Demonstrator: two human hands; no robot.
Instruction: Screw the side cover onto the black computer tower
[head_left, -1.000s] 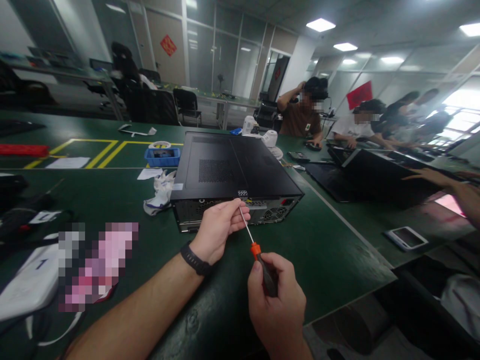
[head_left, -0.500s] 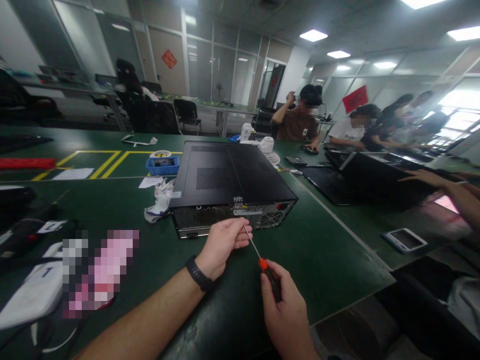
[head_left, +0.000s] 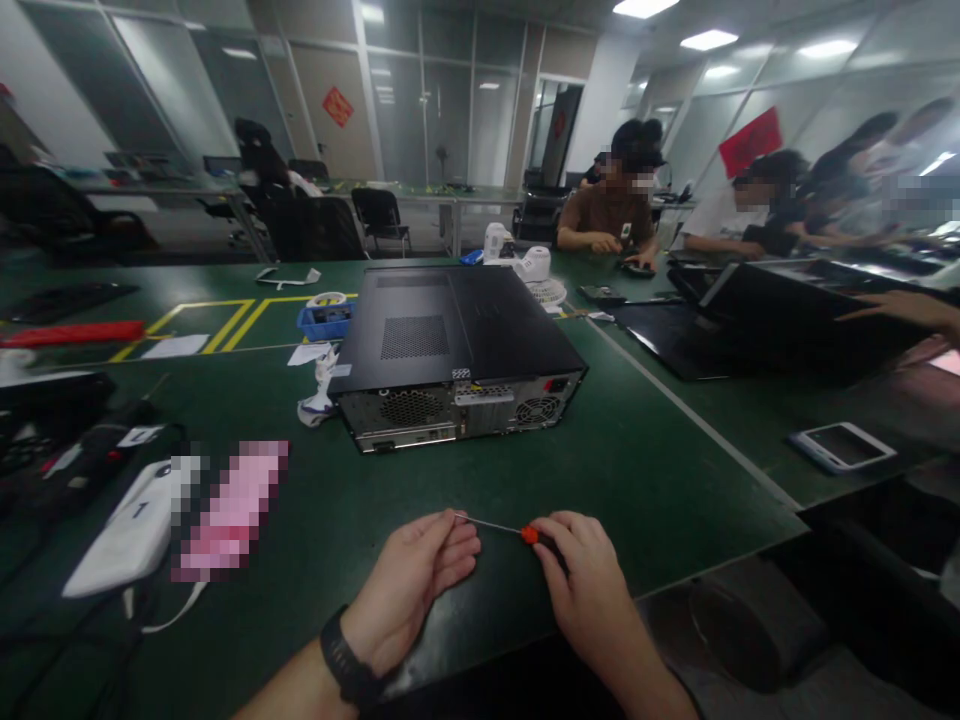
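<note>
A screwdriver (head_left: pixel 530 535) with an orange-collared handle lies in the grip of my right hand (head_left: pixel 589 580), its thin shaft pointing left. At the shaft's tip, the thumb and forefinger of my left hand (head_left: pixel 409 580) are pinched together; its other fingers are loosely curled. Whether a small part sits in that pinch cannot be made out. Beyond both hands, apart from them, a black desktop computer case (head_left: pixel 517 315) lies flat on the green table (head_left: pixel 645 480). Its rear panel with ports, slots and a fan grille faces me.
Left of the case are a blue bin (head_left: pixel 319 322) and a white crumpled glove (head_left: pixel 319 395). A white power bank (head_left: pixel 124 525) and a pink blurred item (head_left: pixel 236 510) lie nearer left. At right are a phone-like device (head_left: pixel 844 446) and a co-worker's hand (head_left: pixel 907 310) by another black case.
Both hands have drawn back from the case's rear panel towards me, carrying the screwdriver. Its shaft has swung from a steep slant to nearly level. A seated person's raised arm has come down.
</note>
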